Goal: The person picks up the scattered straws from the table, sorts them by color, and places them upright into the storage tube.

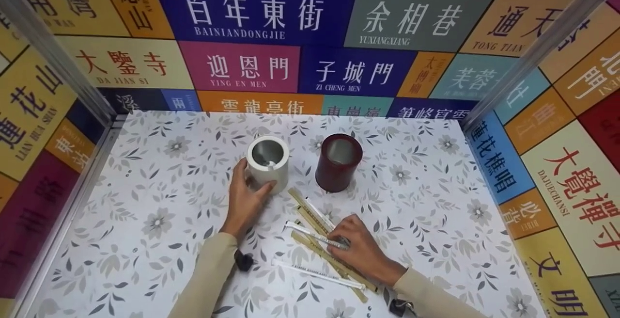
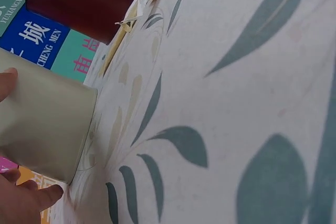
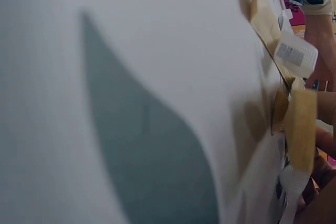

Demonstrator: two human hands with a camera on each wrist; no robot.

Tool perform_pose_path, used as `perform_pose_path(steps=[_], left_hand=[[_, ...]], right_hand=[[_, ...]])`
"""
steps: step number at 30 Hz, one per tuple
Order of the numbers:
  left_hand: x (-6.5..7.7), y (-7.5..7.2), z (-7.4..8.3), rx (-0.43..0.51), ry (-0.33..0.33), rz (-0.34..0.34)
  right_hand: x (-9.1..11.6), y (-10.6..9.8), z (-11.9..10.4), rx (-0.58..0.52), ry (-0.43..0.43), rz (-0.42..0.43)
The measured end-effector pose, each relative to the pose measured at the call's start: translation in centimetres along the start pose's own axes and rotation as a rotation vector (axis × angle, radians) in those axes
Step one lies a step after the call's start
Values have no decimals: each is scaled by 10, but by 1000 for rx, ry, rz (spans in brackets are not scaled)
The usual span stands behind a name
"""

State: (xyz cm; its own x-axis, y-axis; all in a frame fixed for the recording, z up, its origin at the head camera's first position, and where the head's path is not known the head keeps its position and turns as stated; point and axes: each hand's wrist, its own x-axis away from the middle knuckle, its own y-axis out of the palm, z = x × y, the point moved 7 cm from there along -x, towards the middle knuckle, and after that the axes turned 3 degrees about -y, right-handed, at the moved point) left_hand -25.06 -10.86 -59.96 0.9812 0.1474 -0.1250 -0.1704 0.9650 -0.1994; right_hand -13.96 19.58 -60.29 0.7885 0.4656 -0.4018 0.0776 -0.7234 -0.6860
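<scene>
My left hand [image 1: 244, 199] grips a white cylindrical cup [image 1: 273, 174] with a grey metallic inside, thumb at its near side and fingers round its left. A small white tip [image 1: 271, 165] shows inside its rim. To the right, a dark red cup [image 1: 334, 170] of similar shape stands upright. My right hand [image 1: 361, 250] is over a loose pile of slim sticks, its fingers bent and pinching a white stick [image 1: 307, 233] with printing. Tan sticks [image 1: 317, 250] lie crossed under that hand. Nearer me lies another white stick [image 1: 315, 273].
The floral table covering [image 1: 160, 260] runs back to a wall of coloured signs [image 1: 252, 12], with more sign panels at both sides. Metal frame posts [image 1: 528, 46] rise at the corners. Another white stick [image 1: 317, 211] lies at the pile's far side.
</scene>
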Motion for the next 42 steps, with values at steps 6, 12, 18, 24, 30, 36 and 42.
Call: perform_pose_path(steps=[6,12,18,24,30,36,42], left_hand=[[0,2,2,20,24,-17],[-3,2,5,24,53,3],[-1,0,4,12,79,32],[-1,0,2,-8,77,50],[-2,1,0,-10,47,49],[-1,1,-2,4,11,44],[-1,1,-2,1,7,48]], right_hand=[[0,0,-3,15,-42,-6],[-6,-4,-4,-6,-4,-8],[-16,-13,-10,-62,36,19],[-31,-28,-17,-159,67,53],[-51,-40,-23,-209,115,61],[-77,-47,-31,-215,109,33],[-107,-53,-45,-250,79,-21]])
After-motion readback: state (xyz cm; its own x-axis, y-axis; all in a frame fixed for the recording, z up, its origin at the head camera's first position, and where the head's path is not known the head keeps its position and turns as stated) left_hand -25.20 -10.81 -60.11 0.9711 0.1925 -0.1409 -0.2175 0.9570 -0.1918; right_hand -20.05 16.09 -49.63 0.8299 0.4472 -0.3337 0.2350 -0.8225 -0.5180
